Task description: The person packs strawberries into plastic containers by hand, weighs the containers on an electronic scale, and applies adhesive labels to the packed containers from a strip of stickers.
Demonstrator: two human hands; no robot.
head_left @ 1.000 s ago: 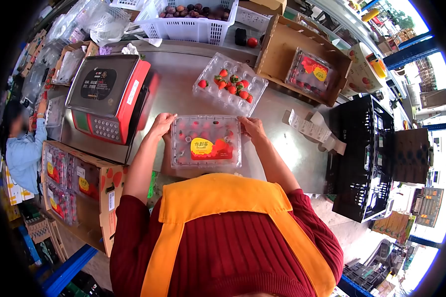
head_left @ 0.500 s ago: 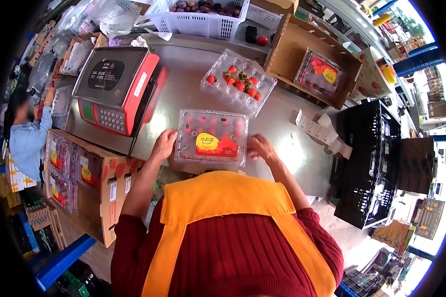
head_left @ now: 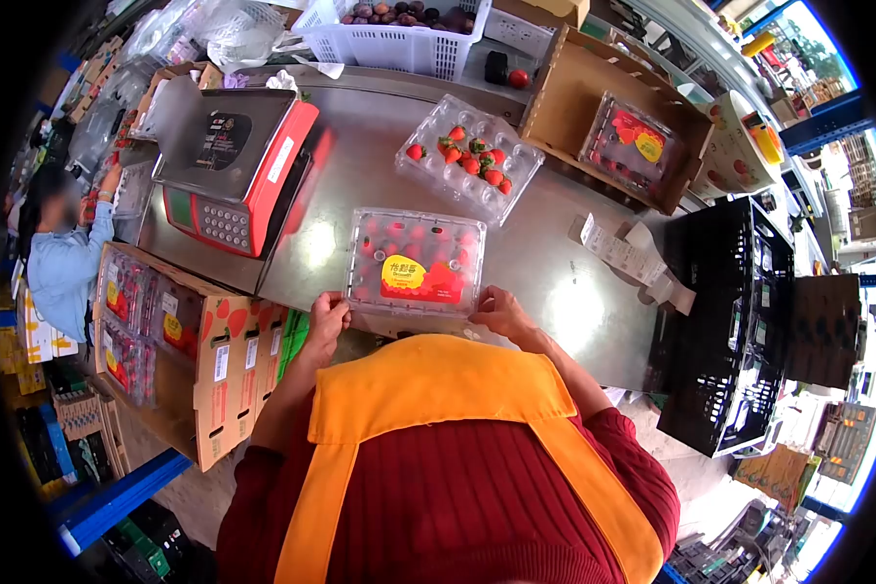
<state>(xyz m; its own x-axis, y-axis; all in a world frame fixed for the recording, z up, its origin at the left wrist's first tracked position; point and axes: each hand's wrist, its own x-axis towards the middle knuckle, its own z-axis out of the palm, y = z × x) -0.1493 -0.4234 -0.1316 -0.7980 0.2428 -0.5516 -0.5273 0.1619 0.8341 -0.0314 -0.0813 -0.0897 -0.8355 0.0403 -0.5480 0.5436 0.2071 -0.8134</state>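
Note:
A clear plastic strawberry box (head_left: pixel 417 255) with a yellow and red label lies flat on the metal table in front of me, its lid down and red berries showing through. My left hand (head_left: pixel 328 319) is closed at its near left corner, fingertips pinched on the edge. At the near right corner, my right hand (head_left: pixel 501 313) has its fingers bent and pressed against the rim. Just beyond sits a clear moulded tray (head_left: pixel 426 133) with several loose strawberries (head_left: pixel 477 156) in it.
A red scale (head_left: pixel 234 175) stands left; below it is a carton (head_left: pixel 238 380) of packed boxes. An open cardboard box (head_left: pixel 579 88) holds another strawberry box. Paper slips (head_left: pixel 623 255) lie near a black crate (head_left: pixel 725 341). Another person (head_left: pixel 63 268) works at far left.
Both hands have slid toward me along the box's sides to its near corners, and the right fingers now touch it. The box has barely shifted.

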